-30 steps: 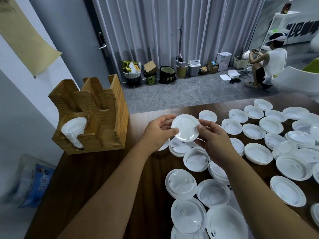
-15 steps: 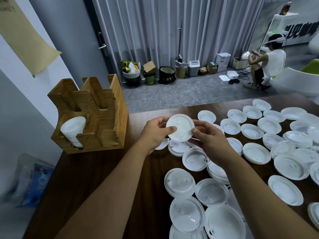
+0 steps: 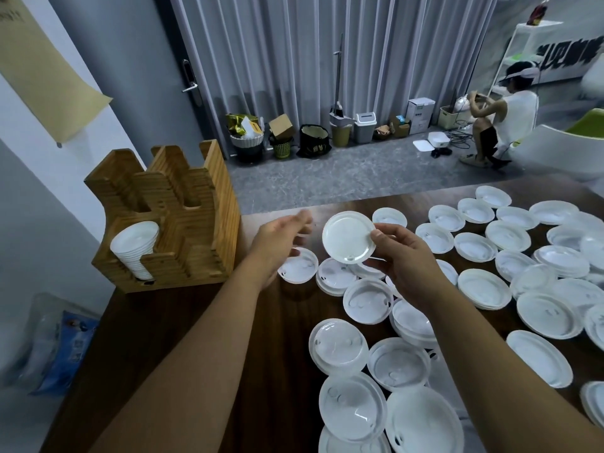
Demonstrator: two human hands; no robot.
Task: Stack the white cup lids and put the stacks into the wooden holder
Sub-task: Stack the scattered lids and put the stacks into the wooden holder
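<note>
My right hand [image 3: 400,256] pinches a white cup lid [image 3: 348,237] by its right rim and holds it tilted above the table. To the lid's left my left hand [image 3: 277,241] hovers with relaxed fingers, apart from the lid, holding nothing. Several loose white lids [image 3: 367,300] and short stacks of them [image 3: 335,276] cover the dark wooden table [image 3: 183,328]. At the table's left corner stands the wooden holder [image 3: 192,223]; a stack of lids [image 3: 135,248] sits on edge in its front left slot. The other slots look empty.
A person [image 3: 503,116] crouches on the floor at the back right beside a white chair [image 3: 562,152]. Bins, boxes and bags [image 3: 313,135] line the grey curtain. A blue plastic packet [image 3: 62,348] lies on the floor left of the table.
My left hand has let go of the lid and drawn away to the left. My right hand alone now holds it, slightly higher and more tilted.
</note>
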